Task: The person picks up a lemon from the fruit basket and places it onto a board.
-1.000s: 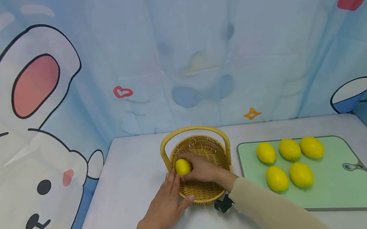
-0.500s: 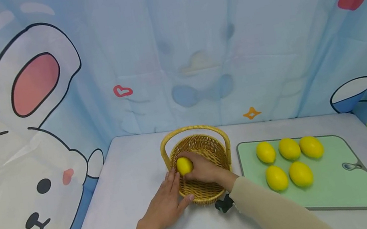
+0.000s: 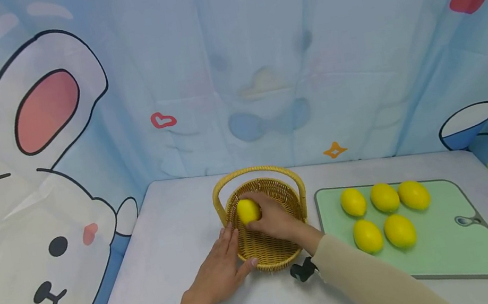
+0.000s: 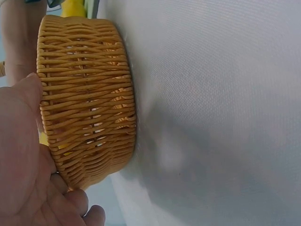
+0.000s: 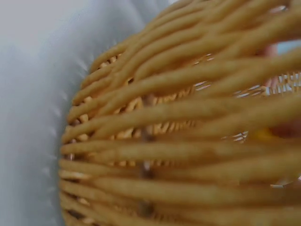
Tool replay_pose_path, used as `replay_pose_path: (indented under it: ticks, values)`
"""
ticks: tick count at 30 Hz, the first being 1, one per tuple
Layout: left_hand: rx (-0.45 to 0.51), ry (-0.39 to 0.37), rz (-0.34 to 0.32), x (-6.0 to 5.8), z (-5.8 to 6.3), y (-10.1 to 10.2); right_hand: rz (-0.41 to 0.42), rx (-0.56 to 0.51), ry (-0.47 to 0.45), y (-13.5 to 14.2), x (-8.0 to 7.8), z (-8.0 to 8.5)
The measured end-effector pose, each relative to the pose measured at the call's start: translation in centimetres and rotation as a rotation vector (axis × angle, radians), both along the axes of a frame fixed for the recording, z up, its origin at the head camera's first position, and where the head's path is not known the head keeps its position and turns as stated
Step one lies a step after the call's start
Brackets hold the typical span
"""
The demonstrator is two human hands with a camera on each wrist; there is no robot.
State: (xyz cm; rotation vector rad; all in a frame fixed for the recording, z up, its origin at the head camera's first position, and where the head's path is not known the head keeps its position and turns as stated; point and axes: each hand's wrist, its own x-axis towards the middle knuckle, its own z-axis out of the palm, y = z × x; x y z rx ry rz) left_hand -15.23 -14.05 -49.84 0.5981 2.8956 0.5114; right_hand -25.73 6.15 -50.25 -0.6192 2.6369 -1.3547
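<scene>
In the head view my right hand (image 3: 277, 219) reaches into the wicker basket (image 3: 269, 262) and grips a yellow lemon (image 3: 247, 211) between thumb and fingers. The lemon is inside the rim, towards the basket's left side; whether it touches the weave I cannot tell. My left hand (image 3: 220, 273) rests against the basket's near left rim with its fingers fairly straight and the thumb spread. The left wrist view shows that hand (image 4: 21, 155) touching the rim beside the woven wall (image 4: 87, 99). Only wicker (image 5: 188, 155) fills most of the right wrist view, and the right hand is mostly hidden there.
A light green cutting board (image 3: 459, 250) lies to the right of the basket, with several lemons (image 3: 400, 232) in two rows on its left part. The basket's arched handle (image 3: 254, 172) stands up. A printed curtain (image 3: 258, 63) hangs behind the white table (image 3: 176, 211).
My right hand has shifted the lemon a little away from me and to the right, inside the basket. The left hand has stayed at the rim.
</scene>
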Motion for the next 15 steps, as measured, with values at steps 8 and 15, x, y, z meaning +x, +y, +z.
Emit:
replay_pose_path:
  ticks: [8,15]
  values:
    - [-0.001,0.006,0.003,0.0,0.0,0.1,-0.001,-0.014,0.044,0.8,0.6,1.0]
    - [-0.001,0.01,0.004,0.0,-0.1,0.1,0.027,-0.008,0.065,1.4,1.2,1.8]
